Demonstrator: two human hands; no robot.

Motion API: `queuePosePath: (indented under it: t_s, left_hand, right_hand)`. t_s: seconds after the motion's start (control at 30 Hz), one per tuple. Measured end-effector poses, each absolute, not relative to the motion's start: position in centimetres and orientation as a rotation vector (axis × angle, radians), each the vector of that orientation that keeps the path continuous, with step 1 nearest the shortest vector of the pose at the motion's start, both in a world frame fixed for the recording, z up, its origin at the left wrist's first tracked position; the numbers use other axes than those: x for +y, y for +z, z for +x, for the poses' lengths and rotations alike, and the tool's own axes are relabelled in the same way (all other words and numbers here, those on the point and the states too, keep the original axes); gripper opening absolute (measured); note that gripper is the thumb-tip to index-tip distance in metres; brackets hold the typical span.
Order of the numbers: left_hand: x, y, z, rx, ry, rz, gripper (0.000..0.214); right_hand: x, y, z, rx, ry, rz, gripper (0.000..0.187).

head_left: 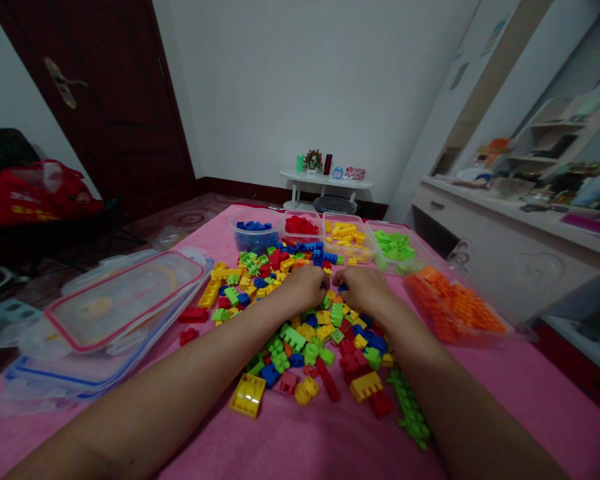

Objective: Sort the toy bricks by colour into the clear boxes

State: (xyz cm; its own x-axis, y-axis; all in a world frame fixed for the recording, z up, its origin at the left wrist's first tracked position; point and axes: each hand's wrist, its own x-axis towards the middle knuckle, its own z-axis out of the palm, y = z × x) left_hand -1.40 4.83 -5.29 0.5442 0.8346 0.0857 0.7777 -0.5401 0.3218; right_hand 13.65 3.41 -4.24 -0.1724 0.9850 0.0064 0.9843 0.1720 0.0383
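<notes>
A heap of plastic building blocks (310, 327) in red, yellow, green and blue lies on a pink cloth (505, 393). My left hand (305, 287) and my right hand (363, 288) rest side by side on the far part of the heap, fingers curled down into the blocks. What the fingers pinch is hidden. Beyond the hands stand clear boxes, each with one colour: blue blocks (254, 230), red blocks (300, 225), yellow blocks (347, 235), green blocks (394, 245) and, at the right, orange blocks (453, 307).
Stacked clear lids (125, 300) lie at the left on the cloth. A dresser (505, 240) runs along the right. A small white table (325, 180) stands by the far wall, a dark door (105, 100) at the left, a red bag (35, 193) beside it.
</notes>
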Motion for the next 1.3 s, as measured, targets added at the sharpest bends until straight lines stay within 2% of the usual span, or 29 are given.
queuePosePath:
  t_s: [0.13,0.23,0.37,0.47,0.53,0.6,0.67,0.8,1.03,1.17,1.3]
  left_hand:
    - [4.6,-5.3,-1.6,1.396,0.386,2.508,0.032]
    - [4.6,-5.2,-1.7,1.356,0.634,2.354,0.027]
    - [4.8,-4.5,-1.8,1.140,0.842,1.668,0.024]
    - [4.5,-3.9,-1.6,0.913,0.798,1.112,0.023]
    - [4.3,-3.6,-1.6,0.822,0.766,0.866,0.018]
    - [4.2,-3.5,-1.6,0.752,0.735,0.690,0.013]
    - [4.3,-3.5,-1.7,0.652,0.700,0.580,0.019]
    - [4.2,-3.6,-2.0,0.521,0.652,0.491,0.030]
    - [6.4,-0.8,-4.3,0.528,0.800,0.510,0.018]
    - [11.3,2.9,-7.2,0.737,1.111,0.736,0.024]
    - [16.4,4.7,-10.5,1.319,1.401,1.183,0.020]
  right_hand:
    - [3.5,-3.7,13.9,2.273,0.066,2.041,0.027]
    - [3.9,-3.4,14.8,2.371,-0.049,2.086,0.024]
    - [4.5,-2.4,15.8,2.584,-0.247,2.335,0.022]
    - [4.4,-1.5,15.4,2.854,-0.662,2.497,0.029]
    - [3.9,-0.9,14.5,3.020,-1.067,2.445,0.032]
    - [3.3,-0.5,13.6,3.149,-1.282,2.290,0.031]
    - [2.8,-0.2,12.7,3.232,-1.188,2.146,0.028]
    - [2.0,0.3,11.9,3.289,-0.779,2.074,0.026]
    - [1.5,1.6,12.7,3.408,-0.498,2.293,0.014]
    - [1.5,1.7,12.9,3.408,-0.491,2.359,0.014]
    - [1.7,1.5,12.9,3.415,-0.508,2.315,0.015]
